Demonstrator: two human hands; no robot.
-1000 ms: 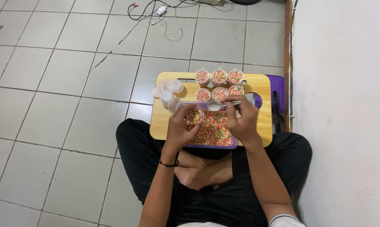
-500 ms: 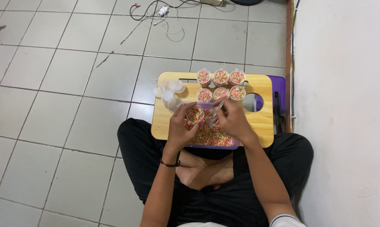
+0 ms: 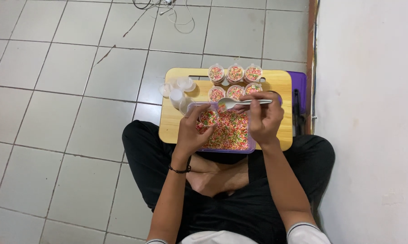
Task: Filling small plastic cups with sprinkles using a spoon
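Sprinkles fill the purple tray (image 3: 251,147) on our table (image 3: 170,122), where our left hand (image 3: 192,133) clasps a small cup (image 3: 208,117) over it to catch spills, right-hand fingers (image 3: 258,101) pinching a spoon (image 3: 237,103) toward twelve o'clock.

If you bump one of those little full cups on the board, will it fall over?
Probably, fairly easily. Each filled cup looks small, light thin plastic, standing loose on the smooth wooden board. None shows a lid, so the colourful sprinkles would likely scatter. Packed close together, one could knock its neighbours.
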